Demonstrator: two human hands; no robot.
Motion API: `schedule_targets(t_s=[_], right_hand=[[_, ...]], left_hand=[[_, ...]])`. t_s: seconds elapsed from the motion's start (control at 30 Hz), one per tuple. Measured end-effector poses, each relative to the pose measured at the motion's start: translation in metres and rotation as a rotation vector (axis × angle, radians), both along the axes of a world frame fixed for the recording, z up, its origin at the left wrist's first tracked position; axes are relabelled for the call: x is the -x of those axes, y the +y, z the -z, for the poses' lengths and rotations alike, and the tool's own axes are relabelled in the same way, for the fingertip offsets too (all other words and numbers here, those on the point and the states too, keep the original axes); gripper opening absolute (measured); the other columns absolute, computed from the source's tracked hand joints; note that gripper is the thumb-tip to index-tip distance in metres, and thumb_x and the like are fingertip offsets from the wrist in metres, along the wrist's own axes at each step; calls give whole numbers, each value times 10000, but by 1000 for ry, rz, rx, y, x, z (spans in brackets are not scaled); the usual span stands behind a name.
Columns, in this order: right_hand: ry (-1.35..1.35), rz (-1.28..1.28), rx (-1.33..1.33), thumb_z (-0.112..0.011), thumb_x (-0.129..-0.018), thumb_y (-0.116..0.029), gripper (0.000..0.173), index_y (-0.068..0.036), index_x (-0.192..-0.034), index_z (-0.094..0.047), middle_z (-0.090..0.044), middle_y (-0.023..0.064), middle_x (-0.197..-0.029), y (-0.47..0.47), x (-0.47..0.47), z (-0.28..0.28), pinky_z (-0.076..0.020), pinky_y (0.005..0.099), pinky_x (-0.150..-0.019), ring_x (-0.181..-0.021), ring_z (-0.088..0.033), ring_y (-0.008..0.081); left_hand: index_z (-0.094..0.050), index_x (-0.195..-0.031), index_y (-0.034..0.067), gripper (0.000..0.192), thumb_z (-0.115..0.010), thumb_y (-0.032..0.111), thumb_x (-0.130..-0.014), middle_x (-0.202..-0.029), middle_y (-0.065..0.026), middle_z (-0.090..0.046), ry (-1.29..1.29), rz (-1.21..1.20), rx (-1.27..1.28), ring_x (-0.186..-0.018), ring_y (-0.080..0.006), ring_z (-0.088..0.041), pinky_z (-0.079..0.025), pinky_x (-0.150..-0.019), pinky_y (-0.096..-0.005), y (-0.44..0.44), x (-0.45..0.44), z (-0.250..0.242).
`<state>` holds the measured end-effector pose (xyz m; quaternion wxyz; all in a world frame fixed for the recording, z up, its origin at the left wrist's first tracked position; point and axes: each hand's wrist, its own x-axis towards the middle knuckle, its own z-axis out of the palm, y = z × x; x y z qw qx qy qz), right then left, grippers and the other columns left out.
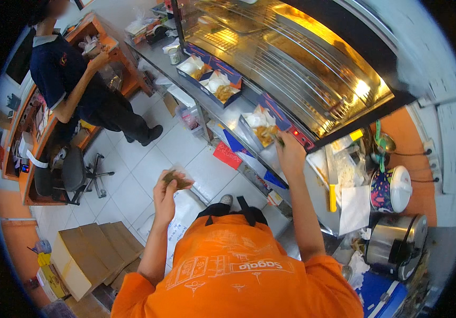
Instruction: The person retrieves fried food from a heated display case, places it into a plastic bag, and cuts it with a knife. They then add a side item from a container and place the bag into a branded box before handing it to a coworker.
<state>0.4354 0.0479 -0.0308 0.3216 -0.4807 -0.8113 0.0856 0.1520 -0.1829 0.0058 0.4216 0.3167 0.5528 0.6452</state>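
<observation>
My left hand [166,194] holds a small clear packet [177,179] with dark green-brown contents, out over the floor. At the counter my right hand [289,149] reaches to the edge of an open food box [254,129]; something small and dark green shows at its fingertips, too small to name. That box holds white paper and golden-brown food [265,134]. Two more open boxes, one [224,92] beside the other [194,70], stand farther left on the metal counter with similar food and paper.
A lit glass food warmer [291,59] stands behind the boxes. A knife with a yellow handle [332,198], a floral pot [385,190] and a steel cooker [395,246] are at right. At left are a person [77,79], an office chair [75,171] and cardboard boxes [97,250].
</observation>
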Motion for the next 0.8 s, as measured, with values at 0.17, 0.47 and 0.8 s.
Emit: schedule_targets(t_s=[0.17,0.47,0.8], right_hand=[[-600,105,253,-651,-827,-86,198,-69,-1021,-620,-696,145,-998,126,78,95,-568,443,-745,-864,-697,360],[-518,101,479,-605,-881,-140,341,-35,-1203,-567,-656,203,-1136,140,78,120,-538,493,-872,-1016,-660,412],[-388,206,723,-672,-814,-63,594,-54,-1380,-490,-558,217,-1348,127,99,107,-435,495,-1020,-1238,-543,381]], left_hand=[[-582,-1118,-37,215,-443,92,-1018,-1013,-145,-666,192,-52,49,-895,-246,-704,-579,-826,-366,13,32,8],[-682,-1034,-22,143,-646,35,-908,-912,-101,-676,518,-11,150,-825,-176,-646,-510,-763,-301,104,65,18],[-712,-992,72,255,-659,-33,-766,-1007,-117,-598,1166,87,-56,-960,-312,-547,-439,-842,-409,323,196,42]])
